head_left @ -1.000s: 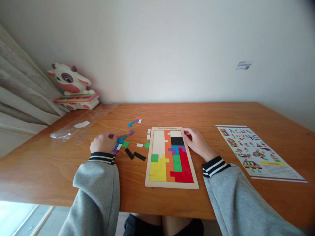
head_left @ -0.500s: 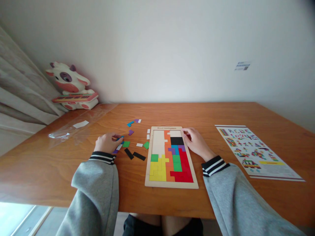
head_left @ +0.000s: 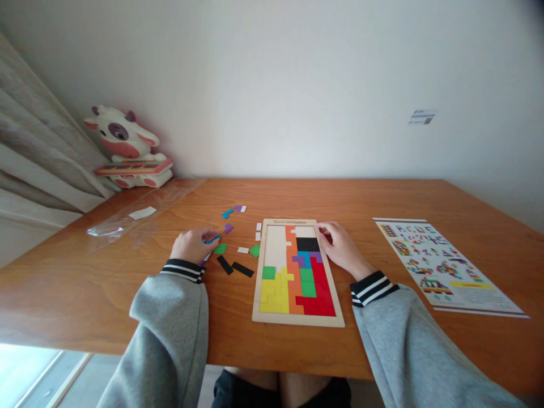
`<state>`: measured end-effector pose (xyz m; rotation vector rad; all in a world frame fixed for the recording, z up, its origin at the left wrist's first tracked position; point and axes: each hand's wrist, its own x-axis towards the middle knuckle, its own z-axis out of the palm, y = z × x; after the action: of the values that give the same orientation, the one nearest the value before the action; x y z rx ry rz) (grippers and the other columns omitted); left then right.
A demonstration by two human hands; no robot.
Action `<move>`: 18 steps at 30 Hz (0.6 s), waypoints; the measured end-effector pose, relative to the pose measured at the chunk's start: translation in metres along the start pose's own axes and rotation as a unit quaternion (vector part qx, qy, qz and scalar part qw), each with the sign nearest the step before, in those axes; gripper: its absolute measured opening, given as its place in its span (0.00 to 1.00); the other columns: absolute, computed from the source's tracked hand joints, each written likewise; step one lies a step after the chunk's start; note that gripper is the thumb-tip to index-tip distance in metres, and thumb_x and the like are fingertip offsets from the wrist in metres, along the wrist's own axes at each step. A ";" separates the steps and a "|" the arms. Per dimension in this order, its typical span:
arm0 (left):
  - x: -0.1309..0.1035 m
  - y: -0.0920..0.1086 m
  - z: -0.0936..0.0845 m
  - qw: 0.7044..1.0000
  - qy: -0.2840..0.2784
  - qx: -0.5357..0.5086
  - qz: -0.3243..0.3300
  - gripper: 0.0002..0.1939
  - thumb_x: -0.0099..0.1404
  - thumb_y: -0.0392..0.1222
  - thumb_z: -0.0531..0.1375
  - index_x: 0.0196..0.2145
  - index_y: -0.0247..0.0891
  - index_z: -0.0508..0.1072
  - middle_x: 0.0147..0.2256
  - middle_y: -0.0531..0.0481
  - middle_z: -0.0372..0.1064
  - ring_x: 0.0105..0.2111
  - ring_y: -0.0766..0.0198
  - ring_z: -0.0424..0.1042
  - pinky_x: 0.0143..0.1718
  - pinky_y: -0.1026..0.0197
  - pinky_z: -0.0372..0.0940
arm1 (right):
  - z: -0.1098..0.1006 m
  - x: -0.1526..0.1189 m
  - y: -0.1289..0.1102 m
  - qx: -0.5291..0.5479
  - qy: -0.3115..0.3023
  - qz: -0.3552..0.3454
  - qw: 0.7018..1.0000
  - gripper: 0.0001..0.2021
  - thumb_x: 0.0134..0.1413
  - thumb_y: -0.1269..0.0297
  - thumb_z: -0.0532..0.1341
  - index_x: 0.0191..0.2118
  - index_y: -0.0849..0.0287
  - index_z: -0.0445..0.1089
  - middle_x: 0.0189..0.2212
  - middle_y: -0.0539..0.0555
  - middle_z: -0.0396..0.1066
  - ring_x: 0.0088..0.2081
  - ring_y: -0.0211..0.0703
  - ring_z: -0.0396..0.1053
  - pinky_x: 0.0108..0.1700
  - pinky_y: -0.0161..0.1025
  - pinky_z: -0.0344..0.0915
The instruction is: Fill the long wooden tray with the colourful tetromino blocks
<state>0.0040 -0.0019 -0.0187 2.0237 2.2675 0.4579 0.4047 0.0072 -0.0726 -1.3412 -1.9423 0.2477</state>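
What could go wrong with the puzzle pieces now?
The left hand has its fingers at a blue piece, and a green piece lies close by, so the hand might nudge that one out of place.

The right hand is at the upper right edge of the board; a bump there could make the board slide.

Two white pieces lie close to the board's left side, so a sliding board might push them.

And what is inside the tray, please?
The tray holds yellow, orange, red, green, blue, purple and black pieces; its pale base shows at upper left. Beneath the pieces, it is covered.
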 end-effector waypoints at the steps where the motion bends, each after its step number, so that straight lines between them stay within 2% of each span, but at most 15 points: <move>1: 0.000 0.001 0.001 1.000 -0.002 -0.016 0.009 0.17 0.54 0.53 0.61 0.39 0.46 0.80 0.38 0.52 0.80 0.41 0.54 0.77 0.40 0.60 0.68 | 0.000 0.000 0.000 0.000 0.002 0.000 1.000 0.12 0.60 0.66 0.54 0.46 0.58 0.69 0.43 0.60 0.72 0.39 0.49 0.72 0.48 0.50 0.69; 4: 0.000 0.005 0.002 0.997 -0.016 -0.065 0.031 0.17 0.53 0.51 0.61 0.39 0.45 0.80 0.37 0.53 0.80 0.39 0.56 0.77 0.40 0.61 0.68 | 0.000 0.000 0.000 0.004 0.003 -0.003 1.000 0.12 0.60 0.66 0.54 0.46 0.59 0.70 0.43 0.61 0.72 0.39 0.49 0.72 0.48 0.51 0.70; 8: -0.002 0.009 0.000 0.996 -0.028 -0.084 0.025 0.16 0.53 0.50 0.61 0.39 0.44 0.79 0.35 0.53 0.79 0.38 0.57 0.77 0.41 0.61 0.67 | 0.001 0.000 0.001 0.008 0.001 -0.006 1.000 0.12 0.60 0.66 0.54 0.46 0.59 0.69 0.43 0.61 0.72 0.40 0.50 0.72 0.48 0.51 0.70; 13: -0.003 0.004 -0.003 0.999 -0.003 -0.045 0.008 0.18 0.54 0.58 0.61 0.35 0.44 0.79 0.37 0.51 0.79 0.39 0.54 0.76 0.40 0.59 0.67 | 0.001 0.000 0.002 0.012 0.004 -0.005 1.000 0.12 0.60 0.66 0.54 0.46 0.59 0.69 0.43 0.61 0.72 0.41 0.50 0.72 0.49 0.51 0.69; 15: -0.002 0.002 -0.002 0.999 -0.013 -0.046 0.007 0.20 0.53 0.61 0.61 0.34 0.44 0.79 0.36 0.51 0.79 0.38 0.54 0.76 0.40 0.59 0.68 | 0.002 0.000 0.003 0.012 0.001 -0.006 1.000 0.12 0.60 0.66 0.54 0.46 0.59 0.69 0.43 0.61 0.71 0.42 0.50 0.71 0.49 0.51 0.69; 18: -0.001 0.000 0.000 0.994 -0.038 -0.098 0.023 0.20 0.51 0.60 0.62 0.34 0.43 0.79 0.34 0.50 0.79 0.36 0.56 0.77 0.39 0.59 0.69 | 0.002 0.000 0.003 0.012 -0.001 -0.005 1.000 0.12 0.60 0.66 0.54 0.47 0.60 0.69 0.43 0.61 0.71 0.42 0.50 0.71 0.49 0.51 0.69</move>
<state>0.0041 -0.0033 -0.0192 1.9658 2.0471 0.5726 0.4059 0.0090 -0.0759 -1.3170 -1.9417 0.2676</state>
